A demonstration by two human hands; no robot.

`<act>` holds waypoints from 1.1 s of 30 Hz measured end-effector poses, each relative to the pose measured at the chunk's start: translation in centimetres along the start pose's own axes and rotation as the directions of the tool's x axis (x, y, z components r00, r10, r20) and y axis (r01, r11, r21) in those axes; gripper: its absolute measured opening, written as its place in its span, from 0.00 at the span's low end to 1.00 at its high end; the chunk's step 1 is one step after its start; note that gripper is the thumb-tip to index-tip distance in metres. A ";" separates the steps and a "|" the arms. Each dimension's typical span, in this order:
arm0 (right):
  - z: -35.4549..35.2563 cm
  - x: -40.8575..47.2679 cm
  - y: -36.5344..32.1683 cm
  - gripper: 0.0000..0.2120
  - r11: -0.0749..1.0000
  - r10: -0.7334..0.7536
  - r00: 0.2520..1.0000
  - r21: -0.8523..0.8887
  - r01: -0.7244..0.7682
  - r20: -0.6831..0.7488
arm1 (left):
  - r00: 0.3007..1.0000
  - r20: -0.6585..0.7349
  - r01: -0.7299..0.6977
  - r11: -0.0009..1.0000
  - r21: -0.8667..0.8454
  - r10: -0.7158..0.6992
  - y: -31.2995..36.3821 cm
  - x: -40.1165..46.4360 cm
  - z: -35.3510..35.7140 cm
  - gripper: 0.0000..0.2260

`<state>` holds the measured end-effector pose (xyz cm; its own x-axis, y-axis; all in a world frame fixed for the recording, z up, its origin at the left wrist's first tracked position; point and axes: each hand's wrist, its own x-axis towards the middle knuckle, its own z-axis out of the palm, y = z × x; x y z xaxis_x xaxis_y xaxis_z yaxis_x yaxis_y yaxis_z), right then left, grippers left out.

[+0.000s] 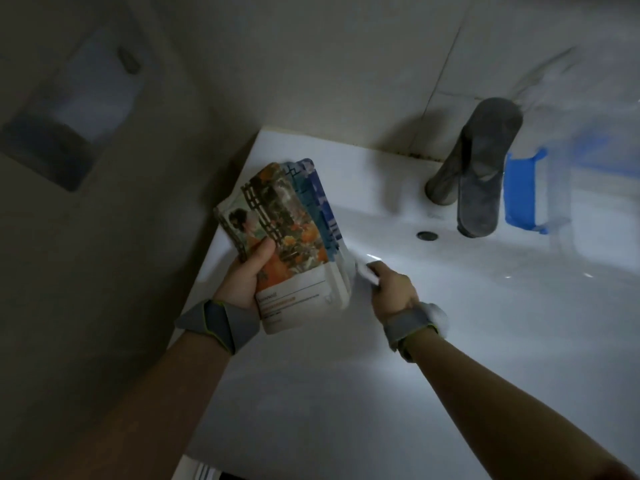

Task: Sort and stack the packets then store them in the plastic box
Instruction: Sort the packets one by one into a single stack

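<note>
Left hand (242, 275) grips the fanned packets (294, 237) upright over the sink (450, 306) for squaring; right hand (393, 289) pinches one packet's corner (367, 271).

**Colours at the washbasin**

The fanned packets (294, 233) at centre left carry an orange and dark printed scene on the top one, with a white lower panel; the ones behind show blue and white blocky patterns. The sink (450, 306) filling the lower right is white. The tap (481, 171) at upper right is dull grey. Beside it, the clear plastic box (540, 188) has blue parts. Both wrist straps (221, 323) are grey, the left one edged yellow-green.
</note>
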<state>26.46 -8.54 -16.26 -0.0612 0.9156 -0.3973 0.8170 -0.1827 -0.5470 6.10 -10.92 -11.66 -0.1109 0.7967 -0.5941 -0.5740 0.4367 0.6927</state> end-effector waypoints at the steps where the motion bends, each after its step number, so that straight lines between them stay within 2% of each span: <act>1: -1.3 -0.8 -0.9 0.13 0.983 0.051 0.998 0.178 -0.043 -0.039 | 1.000 -0.010 0.007 1.000 -0.025 -0.007 0.2 -0.4 0.2 0.32; 2: -3.0 -1.8 -1.8 0.12 0.930 0.090 0.994 0.362 -0.065 -0.054 | 1.000 -0.012 0.015 0.999 -0.050 -0.015 0.6 -0.8 0.3 0.34; 3: -4.3 -3.0 -2.6 0.11 0.828 0.125 0.992 0.554 -0.088 -0.029 | 1.000 -0.011 0.020 0.997 -0.073 -0.021 0.9 -1.2 0.4 0.34; 5: -6.8 -5.5 -4.1 0.07 0.496 0.134 0.989 0.861 -0.115 0.056 | 0.999 0.032 0.030 0.992 -0.122 -0.026 1.5 -2.1 0.9 0.32; 6: -7.7 -6.6 -4.6 0.07 0.344 0.117 0.990 0.932 -0.117 0.081 | 0.998 0.062 0.025 0.990 -0.140 -0.017 1.9 -2.6 1.1 0.28; 7: -8.3 -7.4 -5.1 0.08 0.254 0.102 0.990 0.960 -0.121 0.097 | 0.998 0.064 0.017 0.988 -0.154 -0.007 2.2 -3.2 1.3 0.23; 8: -8.8 -8.1 -5.6 0.09 0.213 0.098 0.990 0.970 -0.118 0.099 | 0.998 0.065 0.018 0.987 -0.162 -0.007 2.6 -3.7 1.4 0.23; 10: -9.0 -8.8 -6.5 0.09 0.174 0.082 0.994 0.980 -0.092 0.079 | 0.997 0.071 0.045 0.983 -0.177 -0.033 3.2 -4.8 1.4 0.31; 12: -9.1 -9.1 -7.4 0.09 0.114 0.063 0.996 0.991 -0.062 0.055 | 0.996 0.072 0.065 0.982 -0.178 -0.052 3.5 -5.5 1.5 0.35; 15: -10.4 -9.2 -9.2 0.09 -0.108 0.011 0.997 0.991 -0.075 0.077 | 0.996 0.070 0.075 0.979 -0.188 -0.063 3.7 -6.5 1.7 0.31; 17: -11.8 -9.2 -10.3 0.15 -0.189 -0.013 0.998 0.980 -0.062 0.060 | 0.992 0.119 0.070 0.981 -0.183 -0.048 3.9 -6.9 2.1 0.25; 18: -12.4 -9.3 -10.7 0.16 -0.176 -0.023 0.998 0.983 -0.058 0.055 | 0.990 0.136 0.061 0.982 -0.179 -0.036 4.1 -7.2 2.4 0.21; 19: -13.0 -9.5 -11.1 0.16 -0.111 -0.031 0.998 0.992 -0.051 0.048 | 0.988 0.151 0.050 0.983 -0.175 -0.023 4.3 -7.4 2.6 0.19; 21: -14.1 -9.8 -11.8 0.14 0.147 -0.043 0.999 0.989 0.002 0.005 | 0.977 0.215 0.028 0.988 -0.155 0.006 4.6 -7.9 3.0 0.17; 23: -14.6 -10.1 -12.2 0.11 0.350 -0.055 0.998 0.935 0.054 -0.037 | 0.945 0.323 0.013 0.987 -0.158 0.040 4.9 -8.2 3.5 0.27; 24: -14.8 -10.2 -12.4 0.10 0.407 -0.064 0.996 0.910 0.078 -0.057 | 0.940 0.338 0.004 0.988 -0.154 0.049 5.0 -8.4 3.6 0.28; 26: -15.4 -10.5 -12.9 0.10 0.469 -0.089 0.993 0.876 0.111 -0.078 | 0.949 0.309 -0.005 0.986 -0.166 0.057 5.3 -8.5 3.8 0.18; 27: -15.8 -10.7 -13.2 0.10 0.489 -0.102 0.991 0.863 0.129 -0.091 | 0.957 0.285 0.000 0.984 -0.178 0.051 5.5 -8.6 3.9 0.17; 29: -16.1 -10.7 -13.5 0.08 0.502 -0.101 0.990 0.854 0.138 -0.101 | 0.957 0.286 0.012 0.986 -0.164 0.036 5.7 -8.3 3.8 0.26; 31: -16.3 -10.5 -13.8 0.09 0.491 -0.071 0.993 0.863 0.120 -0.098 | 0.952 0.305 0.011 0.991 -0.133 0.031 5.8 -8.2 4.0 0.41; 33: -16.4 -10.0 -13.9 0.11 0.468 -0.032 0.996 0.880 0.084 -0.078 | 0.941 0.337 0.013 0.993 -0.113 0.026 5.9 -8.0 4.2 0.47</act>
<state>25.07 -9.30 7.41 -0.0426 0.9463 -0.3205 -0.1270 -0.3233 -0.9377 7.02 -12.98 -1.13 0.1539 0.9018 -0.4038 -0.6636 0.3972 0.6340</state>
